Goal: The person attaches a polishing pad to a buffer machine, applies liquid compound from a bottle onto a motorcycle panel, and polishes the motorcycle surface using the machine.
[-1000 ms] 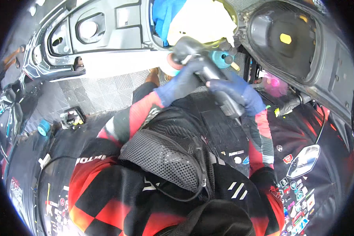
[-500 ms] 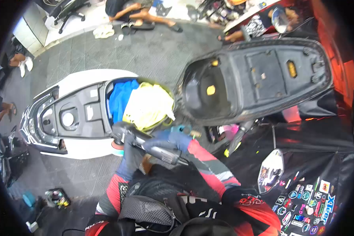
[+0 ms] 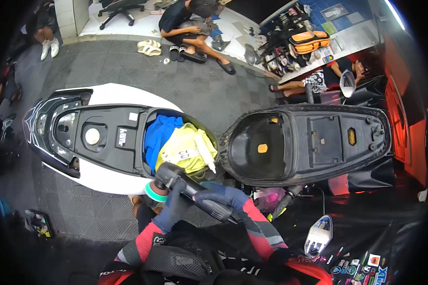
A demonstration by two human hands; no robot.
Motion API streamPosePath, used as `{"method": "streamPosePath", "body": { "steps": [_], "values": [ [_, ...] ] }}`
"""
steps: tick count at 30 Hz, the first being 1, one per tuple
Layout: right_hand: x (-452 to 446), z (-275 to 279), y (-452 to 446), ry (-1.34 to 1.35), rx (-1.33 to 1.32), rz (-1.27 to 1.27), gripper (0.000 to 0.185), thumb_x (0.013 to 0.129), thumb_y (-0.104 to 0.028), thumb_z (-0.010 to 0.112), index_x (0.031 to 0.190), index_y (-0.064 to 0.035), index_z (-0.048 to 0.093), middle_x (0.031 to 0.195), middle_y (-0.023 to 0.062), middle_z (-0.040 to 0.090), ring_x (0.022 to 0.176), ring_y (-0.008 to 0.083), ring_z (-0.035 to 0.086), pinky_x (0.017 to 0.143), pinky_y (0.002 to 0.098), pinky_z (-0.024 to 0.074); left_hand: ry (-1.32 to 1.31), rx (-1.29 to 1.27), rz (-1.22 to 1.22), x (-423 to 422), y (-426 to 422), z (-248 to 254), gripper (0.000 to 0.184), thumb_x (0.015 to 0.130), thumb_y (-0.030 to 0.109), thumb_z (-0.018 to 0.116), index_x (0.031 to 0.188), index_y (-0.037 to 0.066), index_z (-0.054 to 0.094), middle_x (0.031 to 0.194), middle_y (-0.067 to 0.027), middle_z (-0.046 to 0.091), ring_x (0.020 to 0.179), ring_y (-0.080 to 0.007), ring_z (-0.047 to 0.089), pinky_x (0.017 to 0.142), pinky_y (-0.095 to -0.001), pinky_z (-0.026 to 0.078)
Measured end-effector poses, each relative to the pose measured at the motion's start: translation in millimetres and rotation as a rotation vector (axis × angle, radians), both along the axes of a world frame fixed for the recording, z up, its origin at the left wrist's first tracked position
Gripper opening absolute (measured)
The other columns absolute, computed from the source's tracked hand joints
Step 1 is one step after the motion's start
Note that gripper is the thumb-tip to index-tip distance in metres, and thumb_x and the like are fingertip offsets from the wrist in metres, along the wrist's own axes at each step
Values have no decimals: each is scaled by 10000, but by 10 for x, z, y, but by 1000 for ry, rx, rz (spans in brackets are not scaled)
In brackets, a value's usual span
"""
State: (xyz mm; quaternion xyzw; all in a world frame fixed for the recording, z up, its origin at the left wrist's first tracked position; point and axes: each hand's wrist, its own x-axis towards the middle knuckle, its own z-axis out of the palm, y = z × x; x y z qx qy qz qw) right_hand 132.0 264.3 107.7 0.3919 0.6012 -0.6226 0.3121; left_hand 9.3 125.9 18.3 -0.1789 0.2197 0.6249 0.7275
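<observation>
A black power polisher (image 3: 216,209) with a green-and-orange round pad (image 3: 156,191) is in both my gloved hands. My left hand (image 3: 177,198) wraps the polisher close behind its head. My right hand (image 3: 214,195) is closed around the middle of its body. The pad is at the near edge of the scooter's white side panel (image 3: 110,182); whether it touches cannot be made out. Just beyond the polisher, the open seat compartment holds a blue cloth (image 3: 160,135), a yellow cloth (image 3: 183,142) and a white bottle (image 3: 205,151).
The upturned scooter seat (image 3: 325,142) extends right, with a mirror (image 3: 318,236) nearer me. One person (image 3: 188,28) sits at the back; another (image 3: 328,76) is low at the right. A bin of supplies (image 3: 39,223) stands on the floor at lower left.
My view has shifted, showing more of the back of the room. Both hands keep hold of the polisher, its pad now seen more plainly beside the white panel.
</observation>
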Motion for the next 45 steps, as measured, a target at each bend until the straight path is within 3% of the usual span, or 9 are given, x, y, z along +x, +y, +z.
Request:
{"method": "streamPosePath", "body": {
  "steps": [7,8,9,14,21,24,33,35,45],
  "values": [
    [-1005,132,-143,106,21,101,830,732,-663,644,1150,54,602,971,182,669,799,222,629,720,357,495,293,-9,297,-795,-254,-41,536,891,439,591,1275,88,464,1190,-123,568,1105,-281,577,967,-465,478],
    [-992,-84,-162,196,36,45,839,727,-659,664,1135,71,601,935,177,669,787,228,629,715,364,495,166,-3,305,-866,-281,134,447,941,308,563,1318,91,455,1185,-58,565,1110,-201,564,950,-397,483],
    [-1056,179,-179,213,-54,14,599,852,-504,629,1168,5,619,1011,149,663,909,239,630,822,360,487,239,-11,339,-864,-280,51,449,952,324,557,1313,73,463,1191,-82,567,1089,-206,580,936,-402,493],
    [-810,253,-329,113,-125,-342,614,798,-362,710,1240,7,498,843,86,628,643,168,629,531,280,518,385,-87,327,-456,-97,48,476,868,282,685,1177,-32,507,1081,-116,612,961,-200,629,820,-345,538],
    [340,-55,-291,-97,-127,-457,506,820,-366,675,1138,-9,509,755,70,593,587,151,599,515,284,489,608,-109,-90,521,93,-241,645,827,557,602,1201,31,592,1102,-104,623,1011,-198,587,899,-359,441],
    [403,-29,-340,-129,-152,-517,513,813,-368,665,1143,-9,506,779,71,594,603,149,595,527,283,491,404,-103,-176,573,138,-228,629,776,471,697,1203,24,578,1063,-110,643,950,-194,624,852,-325,487],
    [-383,-173,-492,165,-115,-212,556,808,-361,673,1177,13,492,897,113,616,698,178,635,600,307,539,734,-106,226,-316,-281,132,550,828,451,650,1177,32,577,1088,-89,626,994,-175,594,872,-331,475],
    [-727,-137,-580,302,1,-115,556,829,-349,669,1211,17,494,947,82,600,774,145,605,657,281,512,610,-82,224,-707,-495,362,489,907,264,586,1294,-7,458,1156,-119,600,1014,-204,613,885,-355,508],
    [-892,-225,-437,356,5,-58,560,831,-347,690,1220,12,509,951,64,598,791,124,589,688,272,501,641,-127,230,-812,-393,140,471,876,248,592,1261,-7,502,1106,-109,611,1009,-201,608,895,-351,498]
  ]
}}
